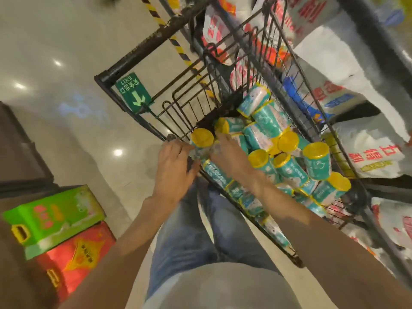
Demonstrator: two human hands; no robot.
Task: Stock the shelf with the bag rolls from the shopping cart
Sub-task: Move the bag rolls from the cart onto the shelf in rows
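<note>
Both hands wrap one teal bag roll with a yellow cap at the black wire shopping cart's near corner: left hand, right hand, fingers curled round it. More rolls piled inside.

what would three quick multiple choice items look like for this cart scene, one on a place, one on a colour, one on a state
1. Where do the bag rolls lie?
A. in the shopping cart
B. on the floor
C. on the green box

2. What colour are the rolls' end caps?
A. red
B. yellow
C. black

3. What are the hands doing?
A. hanging idle
B. pushing the cart's handle
C. both on one roll at the cart's near corner

Answers:
1 A, the rolls are heaped inside the wire basket.
2 B, every visible cap is yellow.
3 C, the left hand and right hand flank the held roll, though blur hides the grip.
</note>
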